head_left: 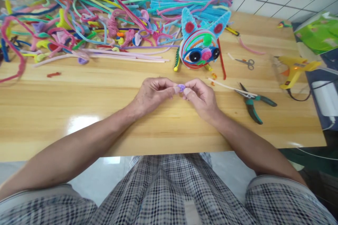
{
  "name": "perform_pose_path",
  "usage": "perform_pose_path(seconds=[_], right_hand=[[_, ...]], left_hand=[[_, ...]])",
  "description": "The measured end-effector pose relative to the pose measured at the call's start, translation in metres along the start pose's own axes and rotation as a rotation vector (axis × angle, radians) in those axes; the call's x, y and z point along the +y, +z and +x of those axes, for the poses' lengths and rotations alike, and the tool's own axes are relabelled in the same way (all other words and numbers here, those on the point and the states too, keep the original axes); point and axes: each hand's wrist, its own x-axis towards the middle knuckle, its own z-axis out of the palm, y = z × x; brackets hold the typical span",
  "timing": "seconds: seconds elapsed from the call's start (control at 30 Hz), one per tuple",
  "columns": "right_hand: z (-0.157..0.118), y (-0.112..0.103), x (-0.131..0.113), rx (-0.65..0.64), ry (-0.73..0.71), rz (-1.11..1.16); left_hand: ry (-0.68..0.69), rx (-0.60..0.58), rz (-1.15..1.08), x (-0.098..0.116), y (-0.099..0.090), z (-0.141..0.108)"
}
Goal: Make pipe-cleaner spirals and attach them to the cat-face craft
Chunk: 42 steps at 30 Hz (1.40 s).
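Note:
Between my fingertips, over the near middle of the table, is a small purple coil of pipe cleaner (181, 87). My left hand (160, 93) pinches its left side with thumb and forefinger. From the right, my right hand (201, 95) grips the same coil between thumb and fingers, which partly cover it. Just beyond my hands stands a colourful animal head made of pipe cleaners (200, 51), with blue ears, large dark eyes and a pink spiral nose. A small orange curl (213, 77) lies close to my right hand.
Green-handled pliers (252, 103) lie at right with a pale pipe cleaner (229, 87) across them. Small scissors (246, 63) and a yellow glue gun (297, 68) are farther back. A big heap of pipe cleaners (87, 17) covers the back left. The table's front edge (169, 154) is near me.

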Motion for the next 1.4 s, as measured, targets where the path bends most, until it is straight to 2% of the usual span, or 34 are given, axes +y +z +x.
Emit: perform_pose_path(seconds=[0.23, 0.5, 1.03, 1.4], right_hand=[[0.0005, 0.0017, -0.0018, 0.046, -0.047, -0.093], [0.0024, 0.0032, -0.0064, 0.088, -0.188, -0.189], [0.002, 0.004, -0.0044, 0.11, -0.242, -0.256], [0.0005, 0.0041, -0.0055, 0.028, 0.001, -0.057]], left_hand=[[-0.026, -0.021, 0.054, 0.0011, -0.0026, -0.0006], [-0.032, -0.052, 0.043, -0.0005, -0.0046, 0.0007], [-0.067, -0.076, -0.001, -0.0021, -0.005, 0.0015], [-0.034, -0.034, -0.049, 0.0009, 0.0016, 0.0003]])
